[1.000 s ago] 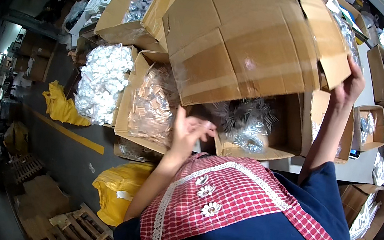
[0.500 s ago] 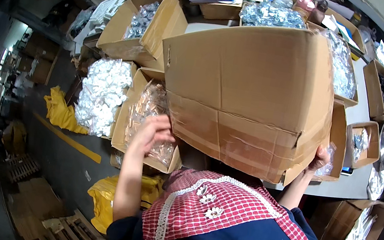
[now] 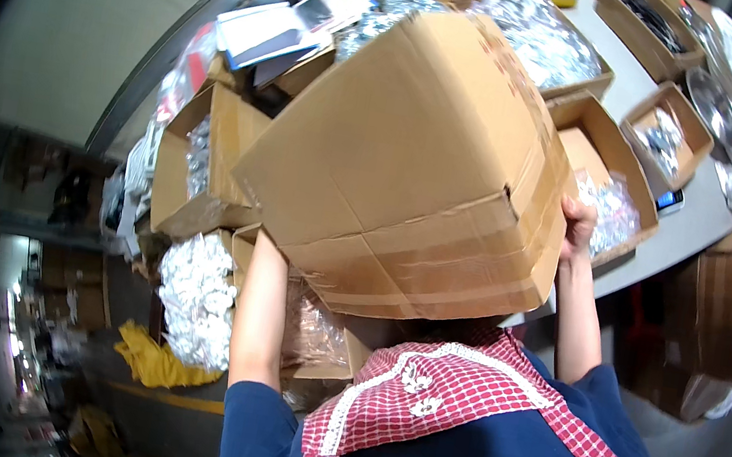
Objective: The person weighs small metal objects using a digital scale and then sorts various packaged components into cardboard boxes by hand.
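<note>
A large brown cardboard box (image 3: 396, 157) is tilted in front of my chest, its taped lower edge toward me. My right hand (image 3: 580, 228) grips the box at its right side, fingers curled round the edge. Of my left arm only the forearm shows; it passes behind the box's left corner, so the hand and its fingers are hidden. Beneath that forearm stands a carton holding clear bags of copper-coloured parts (image 3: 312, 330). Close to my right hand is an open carton (image 3: 648, 201) with clear plastic bags inside.
White bagged pieces (image 3: 197, 297) heap up at the left, near a yellow sack (image 3: 163, 359). Cartons of silvery bagged parts (image 3: 535, 40) stand behind the large box. On the right are a small carton (image 3: 701, 138), a metal bowl (image 3: 716, 107) and a floor-standing carton (image 3: 707, 311).
The large box has turned and shifted left. My left hand, earlier visible apart from it above the copper-coloured parts, has gone behind it. The right hand keeps its grip. The view has swung right.
</note>
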